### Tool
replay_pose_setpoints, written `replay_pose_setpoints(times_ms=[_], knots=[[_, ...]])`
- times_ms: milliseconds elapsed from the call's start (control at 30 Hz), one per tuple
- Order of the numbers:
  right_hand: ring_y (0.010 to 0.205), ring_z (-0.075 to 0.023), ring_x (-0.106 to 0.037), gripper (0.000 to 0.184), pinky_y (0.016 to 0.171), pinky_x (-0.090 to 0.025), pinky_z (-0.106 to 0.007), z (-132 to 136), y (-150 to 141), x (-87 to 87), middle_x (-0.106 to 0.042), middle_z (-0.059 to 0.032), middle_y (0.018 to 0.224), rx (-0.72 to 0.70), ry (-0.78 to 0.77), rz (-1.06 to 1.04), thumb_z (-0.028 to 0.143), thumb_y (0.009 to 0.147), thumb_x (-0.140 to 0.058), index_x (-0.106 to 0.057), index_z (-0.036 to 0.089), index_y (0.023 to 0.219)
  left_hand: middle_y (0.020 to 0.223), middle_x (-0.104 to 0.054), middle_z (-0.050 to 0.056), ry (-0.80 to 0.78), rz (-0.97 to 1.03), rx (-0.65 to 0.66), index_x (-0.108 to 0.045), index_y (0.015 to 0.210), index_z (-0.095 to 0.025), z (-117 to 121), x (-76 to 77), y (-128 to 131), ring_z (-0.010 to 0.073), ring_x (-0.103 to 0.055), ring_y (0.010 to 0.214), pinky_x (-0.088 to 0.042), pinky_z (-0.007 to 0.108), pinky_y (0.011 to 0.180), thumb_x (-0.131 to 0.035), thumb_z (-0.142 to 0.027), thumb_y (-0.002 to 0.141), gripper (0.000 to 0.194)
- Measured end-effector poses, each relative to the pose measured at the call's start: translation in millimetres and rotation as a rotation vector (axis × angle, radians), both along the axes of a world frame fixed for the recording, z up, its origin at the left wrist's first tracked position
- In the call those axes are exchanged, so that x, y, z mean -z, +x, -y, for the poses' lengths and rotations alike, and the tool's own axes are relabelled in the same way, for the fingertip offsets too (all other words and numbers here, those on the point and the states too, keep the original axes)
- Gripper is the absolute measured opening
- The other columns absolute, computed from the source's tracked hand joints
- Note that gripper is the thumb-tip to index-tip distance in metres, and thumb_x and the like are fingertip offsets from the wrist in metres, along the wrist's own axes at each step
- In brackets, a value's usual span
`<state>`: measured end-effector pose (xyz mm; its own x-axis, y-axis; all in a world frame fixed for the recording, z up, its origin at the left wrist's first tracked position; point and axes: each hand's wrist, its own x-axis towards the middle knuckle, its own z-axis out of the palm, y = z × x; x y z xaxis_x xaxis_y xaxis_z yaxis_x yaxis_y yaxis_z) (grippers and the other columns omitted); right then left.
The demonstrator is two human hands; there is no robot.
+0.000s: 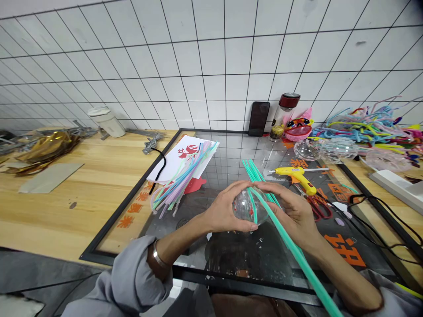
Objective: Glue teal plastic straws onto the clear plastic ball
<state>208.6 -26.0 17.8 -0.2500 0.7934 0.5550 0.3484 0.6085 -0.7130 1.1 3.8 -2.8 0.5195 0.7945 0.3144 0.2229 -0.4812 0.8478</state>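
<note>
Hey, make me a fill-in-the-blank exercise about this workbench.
The clear round plastic ball sits between the left hand and the ____ hand.
The yellow plastic glue gun lies near the red-handled metal ____.
A black rectangular phone leans against the white tiled ____.
Missing words: right; scissors; wall.

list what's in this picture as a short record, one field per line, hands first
left grip: around clear ball
right grip: at the ball's right side, holding long green strip
beyond the hands: more green strips
left of hands: pastel strips, partly on white paper
right of hands: yellow glue gun, red-handled scissors
at the wall: phone, dark-red-lidded bottle
</note>
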Motion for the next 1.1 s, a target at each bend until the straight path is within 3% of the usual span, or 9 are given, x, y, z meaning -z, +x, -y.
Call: replay_pose_setpoints(times_ms=[133,300,767,867,933,1033,1100], knots=[[0.112,-0.0218,-0.065,0.031,0.098,-0.053,-0.038,-3,2,-1.4,-0.069,-0.0051,0.121,0.075,-0.024,-0.027,0.032,0.088,-0.064,-0.066,0.028,0.119,0.137,-0.057,0.012,-0.221,0.088,-0.026,-0.05,0.137,-0.019,0,-5.0,-1,0.0321,-0.053,0.126,-0.04,0.047,0.111,-0.089,-0.035,0.055,0.093],[0.104,-0.0201,-0.066,0.025,0.089,-0.054,-0.034,-9,4,-1.0,-0.072,-0.0046,0.109,0.16,-0.068,-0.062,0.035,0.087,-0.065,-0.069,0.025,0.11,0.127,-0.063,0.011,-0.45,0.225,0.002,-0.05,0.136,-0.017,0,-12.3,-2,0.0307,-0.06,0.116,-0.047,0.044,0.101,-0.087,-0.032,0.057,0.089],[0.108,-0.0209,-0.062,0.034,0.088,-0.052,-0.035,-11,-1,10.7,-0.065,-0.0061,0.118,0.01,-0.182,0.005,0.046,0.089,-0.06,-0.064,0.025,0.116,0.13,-0.061,0.014,-0.5,0.24,0.033,-0.048,0.137,-0.013,0,-12.2,-2,0.0313,-0.059,0.118,-0.046,0.042,0.102,-0.088,-0.03,0.055,0.093],[0.108,-0.0228,-0.062,0.035,0.091,-0.05,-0.037,-20,14,10.3,-0.067,-0.0071,0.115,0.174,-0.143,0.046,0.049,0.09,-0.056,-0.064,0.023,0.113,0.13,-0.061,0.014,-0.535,0.221,0.022,-0.046,0.139,-0.012,1,-13.3,-3,0.0316,-0.06,0.116,-0.046,0.042,0.102,-0.087,-0.03,0.056,0.094],[0.103,-0.025,-0.063,0.039,0.089,-0.049,-0.04,-32,31,10.1,-0.068,-0.0097,0.11,0.427,-0.086,0.121,0.05,0.092,-0.048,-0.064,0.02,0.112,0.128,-0.062,0.014,-0.545,0.223,0.019,-0.047,0.138,-0.012,2,-14.9,-2,0.0322,-0.06,0.116,-0.047,0.042,0.101,-0.086,-0.03,0.055,0.093],[0.102,-0.0336,-0.061,0.049,0.086,-0.047,-0.047,-49,55,10.7,-0.066,-0.0198,0.108,0.813,-0.113,0.56,0.049,0.093,-0.04,-0.065,0.011,0.111,0.125,-0.064,0.015,-0.541,0.211,0.009,-0.047,0.137,-0.01,3,-16.8,-2,0.0337,-0.058,0.119,-0.046,0.043,0.102,-0.085,-0.03,0.055,0.093],[0.102,-0.0378,-0.061,0.057,0.083,-0.047,-0.049,-59,65,12.8,-0.064,-0.0255,0.109,0.912,-0.261,0.846,0.052,0.094,-0.037,-0.064,0.005,0.111,0.126,-0.063,0.015,-0.536,0.202,0.005,-0.046,0.137,-0.01,3,-17.4,-2,0.034,-0.057,0.12,-0.045,0.043,0.103,-0.085,-0.031,0.055,0.093]])
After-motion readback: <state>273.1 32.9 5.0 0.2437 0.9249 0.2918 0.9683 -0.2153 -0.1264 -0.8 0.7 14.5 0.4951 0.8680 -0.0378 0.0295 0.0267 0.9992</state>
